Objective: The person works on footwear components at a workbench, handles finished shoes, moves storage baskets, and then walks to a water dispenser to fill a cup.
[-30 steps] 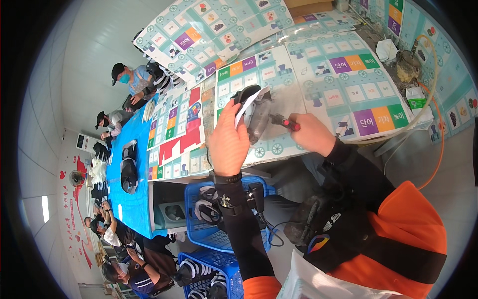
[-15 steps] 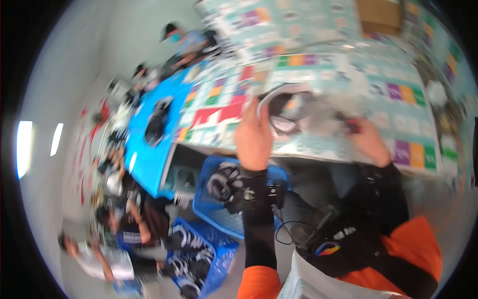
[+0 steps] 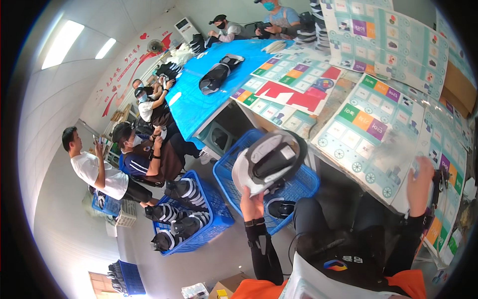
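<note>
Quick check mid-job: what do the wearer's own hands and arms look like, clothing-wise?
The left hand and right hand are ungloved. Close-fitting black sleeves cover both forearms, with orange cloth higher up. A dark band circles the left wrist.

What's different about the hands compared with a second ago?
The left hand carried the grey piece from above the patterned sheets leftward to over the blue basket. The right hand, which gripped a red tool, is now open. The black item stayed on the blue tabletop.
</note>
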